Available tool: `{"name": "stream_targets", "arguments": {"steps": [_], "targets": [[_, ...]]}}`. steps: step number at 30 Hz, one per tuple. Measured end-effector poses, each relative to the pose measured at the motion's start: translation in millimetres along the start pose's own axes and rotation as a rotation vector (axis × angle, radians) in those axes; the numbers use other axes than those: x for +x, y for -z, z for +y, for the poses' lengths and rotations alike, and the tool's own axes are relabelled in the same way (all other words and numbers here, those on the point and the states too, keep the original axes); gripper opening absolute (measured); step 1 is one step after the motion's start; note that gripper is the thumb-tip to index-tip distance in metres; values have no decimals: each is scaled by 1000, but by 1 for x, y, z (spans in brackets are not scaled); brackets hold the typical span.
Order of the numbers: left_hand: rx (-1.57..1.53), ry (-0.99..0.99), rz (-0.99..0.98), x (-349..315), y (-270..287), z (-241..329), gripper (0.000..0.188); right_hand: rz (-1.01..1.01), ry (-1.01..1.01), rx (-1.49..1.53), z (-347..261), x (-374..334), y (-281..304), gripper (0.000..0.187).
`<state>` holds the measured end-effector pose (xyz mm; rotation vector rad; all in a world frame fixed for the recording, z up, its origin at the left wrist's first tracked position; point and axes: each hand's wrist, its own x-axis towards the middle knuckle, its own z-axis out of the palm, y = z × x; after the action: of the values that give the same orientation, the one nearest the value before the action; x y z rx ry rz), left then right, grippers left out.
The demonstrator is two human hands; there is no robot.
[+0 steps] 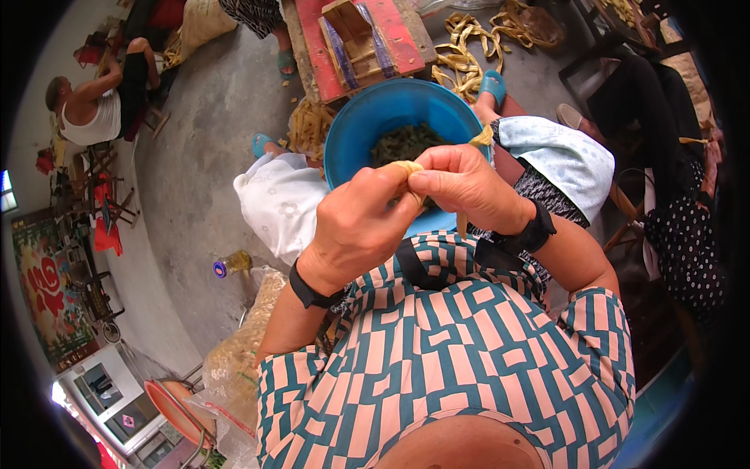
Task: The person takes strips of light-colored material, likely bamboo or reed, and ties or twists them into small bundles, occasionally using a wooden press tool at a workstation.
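Note:
My left hand point(355, 223) and my right hand point(473, 187) meet above the near side of a blue tub point(340, 129). Both are closed, pinching a soft yellowish strip point(408, 166) that loops over the left fingertips. A tail of the same colour hangs below the right palm, and another yellow end point(484, 137) shows beyond the right knuckles. Inside the tub lies a heap of dark green, bundled pieces point(406, 142), partly hidden by my hands. What the strip is made of, I cannot tell.
Beyond the tub stands a red-topped wooden table point(308, 39) bearing a wooden box point(355, 47). Long yellow strips point(461, 55) lie on the floor right of it; a pile of yellow pieces point(310, 127) sits left. A jar point(233, 264) lies at left. People sit on both sides.

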<state>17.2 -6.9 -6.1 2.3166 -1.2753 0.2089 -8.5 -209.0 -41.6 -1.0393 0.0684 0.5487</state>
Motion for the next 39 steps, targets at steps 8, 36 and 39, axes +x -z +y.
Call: {"name": "stream_targets", "arguments": {"steps": [8,36,39], "targets": [[90,137,390,-11,-10,-5,15,-230,51,298,-10,-1,-2,14],[-655,475,155,-20,-28,1,9,-131,120,122,17,9,17,27],[-518,375,34,-15,-25,-3,10,-47,340,-374,22,12,14,21]]}}
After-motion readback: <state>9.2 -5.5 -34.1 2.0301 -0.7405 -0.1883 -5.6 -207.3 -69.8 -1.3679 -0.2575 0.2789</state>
